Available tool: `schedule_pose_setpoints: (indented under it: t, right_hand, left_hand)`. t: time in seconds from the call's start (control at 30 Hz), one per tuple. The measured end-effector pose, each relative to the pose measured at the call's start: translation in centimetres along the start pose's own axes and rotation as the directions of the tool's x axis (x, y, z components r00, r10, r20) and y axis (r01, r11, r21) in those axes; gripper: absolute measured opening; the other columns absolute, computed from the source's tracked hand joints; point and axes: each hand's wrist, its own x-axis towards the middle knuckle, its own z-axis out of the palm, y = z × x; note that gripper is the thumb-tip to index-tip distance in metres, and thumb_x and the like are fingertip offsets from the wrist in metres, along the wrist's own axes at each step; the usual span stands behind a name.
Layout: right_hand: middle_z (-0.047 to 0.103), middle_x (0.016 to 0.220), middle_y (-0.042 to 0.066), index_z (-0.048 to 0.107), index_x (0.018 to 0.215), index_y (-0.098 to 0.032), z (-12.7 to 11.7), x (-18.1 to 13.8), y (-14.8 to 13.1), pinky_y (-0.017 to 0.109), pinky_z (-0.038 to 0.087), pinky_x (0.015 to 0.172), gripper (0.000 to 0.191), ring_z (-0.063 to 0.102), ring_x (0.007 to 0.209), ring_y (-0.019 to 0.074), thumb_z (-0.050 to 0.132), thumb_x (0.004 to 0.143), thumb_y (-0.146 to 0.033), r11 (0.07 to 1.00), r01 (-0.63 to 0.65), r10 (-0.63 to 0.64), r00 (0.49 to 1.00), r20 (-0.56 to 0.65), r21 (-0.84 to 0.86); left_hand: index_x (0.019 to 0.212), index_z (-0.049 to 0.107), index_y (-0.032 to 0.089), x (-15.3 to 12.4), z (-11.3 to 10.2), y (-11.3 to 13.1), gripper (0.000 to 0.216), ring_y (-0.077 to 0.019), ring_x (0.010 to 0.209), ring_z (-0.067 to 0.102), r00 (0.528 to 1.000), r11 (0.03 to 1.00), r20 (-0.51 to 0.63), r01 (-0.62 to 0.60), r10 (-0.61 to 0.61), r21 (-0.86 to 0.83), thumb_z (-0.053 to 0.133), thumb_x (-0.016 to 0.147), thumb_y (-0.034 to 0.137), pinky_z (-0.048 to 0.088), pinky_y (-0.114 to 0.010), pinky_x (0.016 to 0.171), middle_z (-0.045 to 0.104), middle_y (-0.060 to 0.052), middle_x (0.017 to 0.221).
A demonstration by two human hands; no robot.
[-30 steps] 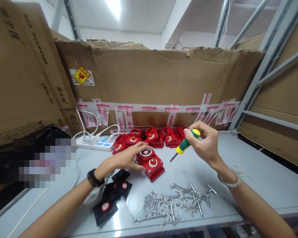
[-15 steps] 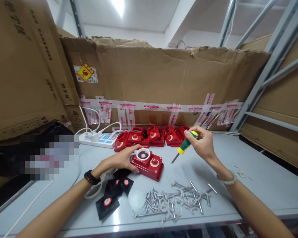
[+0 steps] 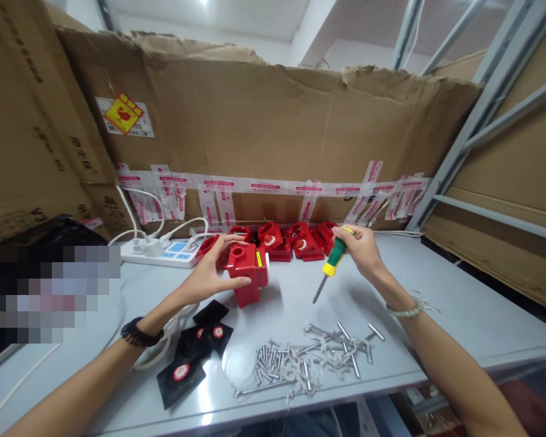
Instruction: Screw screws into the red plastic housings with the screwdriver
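Note:
My left hand point(image 3: 209, 276) grips a red plastic box point(image 3: 248, 272) and holds it tipped up on its edge on the grey table point(image 3: 437, 303), its back toward me. My right hand point(image 3: 361, 249) is closed round a green and yellow screwdriver point(image 3: 331, 267), tip pointing down-left just above the table, to the right of the box. A loose pile of long silver screws point(image 3: 309, 358) lies in front of both hands.
A row of more red boxes point(image 3: 295, 240) lines the cardboard wall point(image 3: 264, 133) at the back. A white power strip point(image 3: 159, 255) with cables sits at left. Black packets point(image 3: 195, 346) and a clear disc point(image 3: 239, 364) lie near the front edge. Metal shelving point(image 3: 482, 91) stands at right.
My left hand has lifted the red box from lying flat, face up, to standing on its edge. My right hand with the screwdriver has stayed about where it was, the tip now pointing more steeply down.

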Motion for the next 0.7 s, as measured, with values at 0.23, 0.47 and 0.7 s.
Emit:
schedule_pose_setpoints:
  t: [0.23, 0.47, 0.7]
  right_hand:
    - [0.039, 0.044, -0.005, 0.046, 0.044, -0.018, -1.9, 1.2, 0.6, 0.022, 0.027, 0.043, 0.027, 0.035, 0.046, 0.0077, 0.056, 0.067, -0.029, 0.999, 0.041, -0.04, 0.996, 0.081, -0.009]
    - [0.044, 0.045, -0.004, 0.047, 0.047, -0.018, -1.6, 0.4, -0.3, 0.023, 0.031, 0.045, 0.027, 0.039, 0.045, 0.0085, 0.056, 0.069, -0.029, 0.999, 0.048, -0.05, 0.994, 0.094, 0.017]
    - [0.044, 0.046, -0.009, 0.041, 0.064, -0.022, -1.2, -1.2, -2.2, 0.024, 0.04, 0.044, 0.021, 0.045, 0.039, 0.0097, 0.056, 0.075, -0.033, 0.952, -0.076, 0.031, 0.988, 0.151, 0.295]
  left_hand:
    - [0.123, 0.041, 0.027, -0.2, 0.7, 0.1, 0.062, -0.0275, 0.117, 0.052, 0.998, 0.994, 0.058, -0.001, -0.005, 0.113, 0.072, 0.071, 0.036, 0.045, -0.042, 0.098, 0.049, -0.008, 0.13]
    - [0.13, 0.037, 0.027, -0.3, 1.1, 0.2, 0.065, -0.0259, 0.115, 0.054, 0.995, 0.984, 0.091, -0.045, 0.029, 0.173, 0.07, 0.074, 0.036, 0.044, -0.041, 0.099, 0.05, -0.008, 0.13]
    - [0.132, 0.034, 0.027, -0.3, 1.3, 0.4, 0.065, -0.0272, 0.115, 0.053, 0.995, 0.98, 0.095, -0.043, 0.025, 0.195, 0.067, 0.076, 0.036, 0.042, -0.045, 0.1, 0.049, -0.009, 0.13]
